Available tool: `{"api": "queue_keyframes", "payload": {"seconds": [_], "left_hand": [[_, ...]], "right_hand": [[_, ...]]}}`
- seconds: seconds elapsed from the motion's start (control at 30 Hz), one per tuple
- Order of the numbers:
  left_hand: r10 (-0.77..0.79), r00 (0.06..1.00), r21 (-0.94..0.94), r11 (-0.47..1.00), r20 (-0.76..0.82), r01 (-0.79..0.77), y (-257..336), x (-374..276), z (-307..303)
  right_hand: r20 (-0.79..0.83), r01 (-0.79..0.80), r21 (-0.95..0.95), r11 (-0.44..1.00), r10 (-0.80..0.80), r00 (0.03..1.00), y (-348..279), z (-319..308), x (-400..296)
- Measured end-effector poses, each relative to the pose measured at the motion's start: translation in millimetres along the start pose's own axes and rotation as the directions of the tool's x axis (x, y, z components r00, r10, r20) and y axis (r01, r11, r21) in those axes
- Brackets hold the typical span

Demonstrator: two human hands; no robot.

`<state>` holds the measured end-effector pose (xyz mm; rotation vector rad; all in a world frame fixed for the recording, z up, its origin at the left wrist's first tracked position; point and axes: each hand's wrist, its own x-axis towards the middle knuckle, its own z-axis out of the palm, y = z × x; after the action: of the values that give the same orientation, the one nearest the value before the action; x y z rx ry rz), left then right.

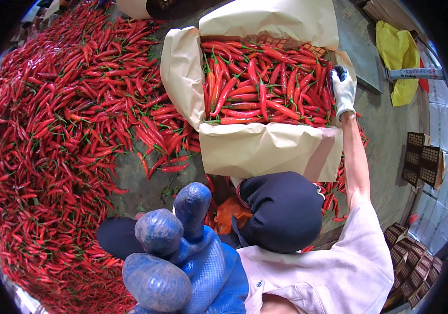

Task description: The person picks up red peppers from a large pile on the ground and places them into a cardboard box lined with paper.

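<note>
In a white glove with a dark palm, my right hand [343, 88] rests at the right side of a paper-lined crate, its fingers curled against the inner edge. Whether they grip the paper, the rim or a pepper cannot be told. Long red chili peppers [255, 92] fill the crate, and cream lining paper [271, 147] folds outward over its sides. A strip of brown lattice crate wall [275, 41] shows at the back. My left hand [184, 251], in a blue-coated glove, is raised very close to the camera. Its visible fingers are apart with nothing seen between them.
A large heap of red chili peppers [59, 157] spreads over the floor at left. My dark-clothed knee [283, 212] is just before the crate, beside an orange item [232, 214]. Farther right are a yellow sheet [398, 55] and brown lattice crates [414, 263].
</note>
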<state>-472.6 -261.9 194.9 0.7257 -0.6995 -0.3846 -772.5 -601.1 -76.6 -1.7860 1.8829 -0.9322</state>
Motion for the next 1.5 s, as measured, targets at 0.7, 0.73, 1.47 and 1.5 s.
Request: {"api": "queue_keyframes", "payload": {"seconds": [0.7,0.73,1.47,1.5], "left_hand": [[-0.329,0.894,0.753,0.658,0.305,-0.015,-177,-10,-47],[-0.306,0.871,0.754,0.648,0.385,-0.106,-192,-11,-49],[-0.608,0.403,0.702,0.398,0.684,-0.591,-320,-25,-51],[-0.62,0.401,0.706,0.382,0.674,-0.597,-318,-26,-48]], "right_hand": [[0.273,0.015,-0.502,0.865,0.141,0.952,-44,-76,-118],[0.279,0.059,-0.477,0.877,0.087,0.956,-47,-76,-118],[0.14,0.278,-0.603,0.748,-0.244,0.96,-58,25,-27],[0.094,0.308,-0.468,0.828,-0.3,0.949,-81,22,-26]]}}
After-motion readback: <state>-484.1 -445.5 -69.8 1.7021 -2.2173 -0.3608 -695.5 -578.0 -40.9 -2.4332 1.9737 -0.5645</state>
